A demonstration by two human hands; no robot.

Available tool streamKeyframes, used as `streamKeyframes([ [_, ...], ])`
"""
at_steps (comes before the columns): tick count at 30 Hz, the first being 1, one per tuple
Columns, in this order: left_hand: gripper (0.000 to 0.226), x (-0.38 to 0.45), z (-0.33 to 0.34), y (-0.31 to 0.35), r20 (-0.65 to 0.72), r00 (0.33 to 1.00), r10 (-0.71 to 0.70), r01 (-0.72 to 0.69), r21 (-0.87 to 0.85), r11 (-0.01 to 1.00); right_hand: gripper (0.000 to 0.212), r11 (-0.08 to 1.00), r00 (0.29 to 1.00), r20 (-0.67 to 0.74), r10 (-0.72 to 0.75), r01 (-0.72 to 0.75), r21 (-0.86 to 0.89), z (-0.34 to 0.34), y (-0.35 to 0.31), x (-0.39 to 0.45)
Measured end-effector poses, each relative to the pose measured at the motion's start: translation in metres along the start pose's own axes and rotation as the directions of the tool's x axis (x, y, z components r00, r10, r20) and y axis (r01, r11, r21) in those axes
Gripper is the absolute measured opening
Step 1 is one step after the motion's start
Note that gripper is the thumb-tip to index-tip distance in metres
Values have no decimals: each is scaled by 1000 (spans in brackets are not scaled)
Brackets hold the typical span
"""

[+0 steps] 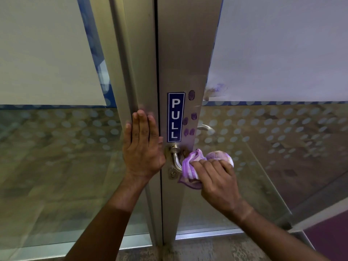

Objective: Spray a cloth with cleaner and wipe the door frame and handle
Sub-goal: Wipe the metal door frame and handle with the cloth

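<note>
A metal lever handle (176, 157) sticks out of the grey aluminium door frame (185, 63), just below a blue PULL sticker (175, 117). My right hand (218, 181) grips a bunched purple and white cloth (190, 166) and presses it against the handle's free end. My left hand (143, 146) lies flat, fingers up, on the neighbouring frame post (139, 72) left of the door gap. Several purple fingerprint smudges (191, 95) mark the frame right of the sticker. No spray bottle is in view.
Frosted and dotted glass panels (56, 147) flank the frame on both sides. A second handle (206, 128) shows through the right glass. A keyhole (172, 174) sits below the lever. A metal threshold (207, 234) and mottled floor lie below.
</note>
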State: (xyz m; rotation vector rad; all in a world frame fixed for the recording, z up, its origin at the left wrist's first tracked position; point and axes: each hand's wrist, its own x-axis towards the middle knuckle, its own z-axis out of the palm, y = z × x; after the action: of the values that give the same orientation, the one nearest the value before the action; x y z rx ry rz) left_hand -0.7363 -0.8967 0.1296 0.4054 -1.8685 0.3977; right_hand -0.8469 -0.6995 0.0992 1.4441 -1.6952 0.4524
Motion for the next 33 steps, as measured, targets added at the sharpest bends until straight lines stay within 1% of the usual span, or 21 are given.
streamKeyframes([
  [4, 64, -1, 1, 0, -9, 1000, 1, -1, -1, 1000, 31, 995, 997, 16, -80, 78, 68, -3, 31, -5],
  [8, 67, 0, 0, 0, -2, 1000, 3, -3, 0, 1000, 27, 982, 988, 20, -153, 149, 118, 0, 50, -8],
  [12, 68, 0, 0, -1, 9, 1000, 5, -5, -2, 1000, 27, 975, 986, 33, -161, 154, 160, 0, 58, -10],
  [17, 70, -1, -1, -1, 18, 1000, 0, 0, -6, 1000, 21, 968, 985, 55, -166, 152, 200, 0, 63, -11],
  [22, 68, 0, -1, -1, 23, 1000, 4, -4, -8, 1000, 18, 959, 979, 122, -164, 129, 253, 0, 66, -10],
  [27, 68, 0, -1, -1, 21, 1000, 3, -3, -8, 1000, 36, 935, 958, 245, -151, 58, 349, -9, 73, -8],
  [28, 68, 0, -1, -1, 24, 1000, 3, -2, -10, 1000, 37, 930, 956, 259, -138, 35, 367, -11, 73, -8],
  [30, 68, 0, -2, -1, 32, 1000, 0, 1, -16, 1000, 33, 911, 961, 264, -86, -31, 411, -15, 70, -7],
  [33, 69, 0, -3, 0, 38, 999, -2, 3, -21, 1000, 35, 840, 979, 193, 58, -153, 520, -17, 61, -11],
])
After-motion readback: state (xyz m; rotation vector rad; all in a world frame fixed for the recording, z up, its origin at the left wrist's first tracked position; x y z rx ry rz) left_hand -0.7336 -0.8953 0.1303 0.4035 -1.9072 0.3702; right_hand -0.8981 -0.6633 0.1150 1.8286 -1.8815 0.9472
